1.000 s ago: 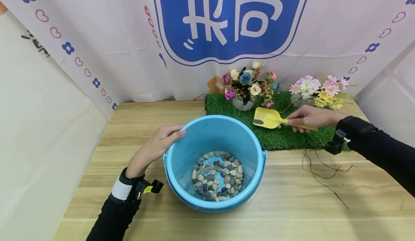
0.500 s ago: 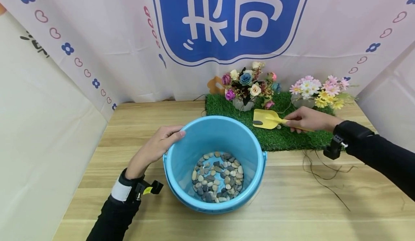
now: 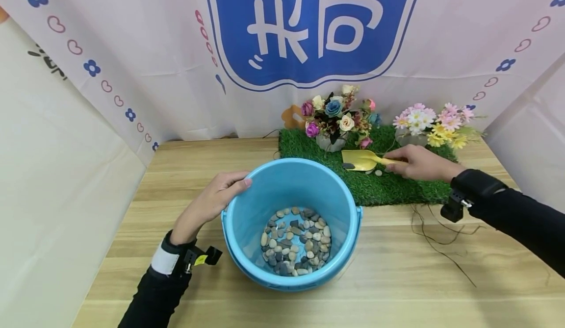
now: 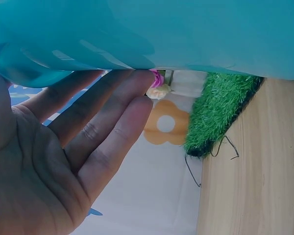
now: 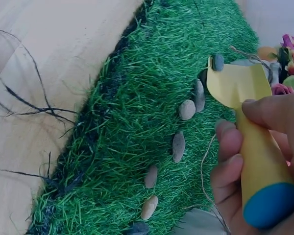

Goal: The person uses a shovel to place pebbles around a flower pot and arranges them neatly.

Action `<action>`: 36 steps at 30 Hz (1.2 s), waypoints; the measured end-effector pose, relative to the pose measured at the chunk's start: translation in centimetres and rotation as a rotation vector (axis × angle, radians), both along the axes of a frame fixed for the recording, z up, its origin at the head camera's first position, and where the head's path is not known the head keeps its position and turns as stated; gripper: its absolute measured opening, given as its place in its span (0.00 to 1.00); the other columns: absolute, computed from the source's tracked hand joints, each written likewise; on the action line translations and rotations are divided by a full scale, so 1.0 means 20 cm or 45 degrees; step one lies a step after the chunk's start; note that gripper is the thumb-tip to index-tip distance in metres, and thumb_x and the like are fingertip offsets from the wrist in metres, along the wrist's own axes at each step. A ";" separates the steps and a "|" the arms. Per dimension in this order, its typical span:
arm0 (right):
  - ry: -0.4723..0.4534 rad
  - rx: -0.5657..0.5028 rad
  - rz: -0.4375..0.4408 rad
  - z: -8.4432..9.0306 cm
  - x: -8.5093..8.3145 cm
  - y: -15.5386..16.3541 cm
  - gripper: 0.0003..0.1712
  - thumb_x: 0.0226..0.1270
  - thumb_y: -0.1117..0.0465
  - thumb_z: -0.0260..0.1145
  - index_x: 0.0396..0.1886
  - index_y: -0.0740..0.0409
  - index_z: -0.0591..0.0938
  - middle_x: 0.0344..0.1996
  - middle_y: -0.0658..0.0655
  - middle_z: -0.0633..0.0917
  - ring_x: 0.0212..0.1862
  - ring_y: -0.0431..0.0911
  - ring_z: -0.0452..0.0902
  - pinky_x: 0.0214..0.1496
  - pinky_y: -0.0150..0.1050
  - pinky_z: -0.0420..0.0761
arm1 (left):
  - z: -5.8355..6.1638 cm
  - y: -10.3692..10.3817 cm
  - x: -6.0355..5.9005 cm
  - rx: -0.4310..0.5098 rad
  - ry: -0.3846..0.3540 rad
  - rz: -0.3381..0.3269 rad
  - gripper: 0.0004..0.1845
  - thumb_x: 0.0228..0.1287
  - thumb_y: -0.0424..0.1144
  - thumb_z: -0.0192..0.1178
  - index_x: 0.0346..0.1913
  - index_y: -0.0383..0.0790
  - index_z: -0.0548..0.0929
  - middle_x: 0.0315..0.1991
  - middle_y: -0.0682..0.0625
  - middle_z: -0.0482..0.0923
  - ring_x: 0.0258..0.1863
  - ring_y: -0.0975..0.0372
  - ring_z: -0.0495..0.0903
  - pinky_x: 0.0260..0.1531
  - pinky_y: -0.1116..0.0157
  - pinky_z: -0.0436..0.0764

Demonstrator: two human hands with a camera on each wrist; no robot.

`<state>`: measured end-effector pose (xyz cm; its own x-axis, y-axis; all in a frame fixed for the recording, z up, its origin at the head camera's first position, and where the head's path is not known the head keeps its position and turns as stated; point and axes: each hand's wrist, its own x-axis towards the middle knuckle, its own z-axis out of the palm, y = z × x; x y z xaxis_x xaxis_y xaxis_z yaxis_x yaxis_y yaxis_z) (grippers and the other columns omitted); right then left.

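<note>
My left hand (image 3: 209,203) grips the left rim of a light blue bucket (image 3: 289,186), thumb over the edge and fingers along the outside. Grey and tan pebbles (image 3: 315,244) lie on the bucket's floor. My right hand (image 3: 419,163) holds a yellow toy shovel (image 3: 363,160) by its handle, over a mat of artificial grass (image 3: 384,190). At the front corner of the blade is a dark pebble (image 5: 218,62). The right wrist view shows the handle's blue end (image 5: 271,205) and several pebbles (image 5: 187,110) scattered on the grass beside the shovel.
Behind the shovel stand a pot of mixed artificial roses (image 3: 334,114) and a pot of pink, white and yellow flowers (image 3: 437,124). Dark loose strands (image 3: 434,242) lie on the wooden table (image 3: 397,289). A printed cloth (image 3: 176,73) hangs at the back.
My right hand has shifted slightly left with the shovel, whose blade is now tilted more. Pale pebbles show below the blade. My left hand and the bucket stay in place.
</note>
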<state>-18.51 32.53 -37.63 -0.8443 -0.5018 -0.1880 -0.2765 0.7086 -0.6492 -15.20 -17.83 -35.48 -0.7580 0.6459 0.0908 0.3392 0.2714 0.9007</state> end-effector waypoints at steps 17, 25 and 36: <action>0.142 0.007 -0.066 0.02 0.05 0.01 0.21 0.80 0.63 0.58 0.66 0.69 0.75 0.25 0.56 0.79 0.19 0.43 0.66 0.20 0.36 0.65 | 0.00 0.00 0.00 -0.010 0.007 0.009 0.19 0.80 0.35 0.45 0.62 0.25 0.77 0.33 0.43 0.87 0.25 0.54 0.88 0.25 0.56 0.89; 0.094 -0.117 -0.040 0.09 0.11 0.00 0.20 0.82 0.59 0.56 0.66 0.65 0.76 0.36 0.56 0.82 0.30 0.48 0.76 0.29 0.41 0.73 | -0.01 0.00 0.00 -0.013 0.015 0.016 0.19 0.80 0.35 0.45 0.61 0.26 0.78 0.33 0.44 0.87 0.25 0.55 0.88 0.25 0.56 0.89; 0.131 -0.407 0.155 0.36 0.19 -0.21 0.14 0.80 0.66 0.57 0.58 0.56 0.83 0.23 0.55 0.78 0.18 0.45 0.67 0.17 0.39 0.73 | -0.01 0.00 0.00 -0.006 0.028 0.018 0.19 0.80 0.35 0.46 0.63 0.26 0.78 0.34 0.44 0.87 0.26 0.55 0.88 0.25 0.57 0.89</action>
<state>-14.78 28.31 -30.48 -0.7809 -0.6198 0.0776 -0.4219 0.4317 -0.7973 -15.14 -17.86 -35.72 -0.7650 0.6354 0.1046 0.3550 0.2807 0.8917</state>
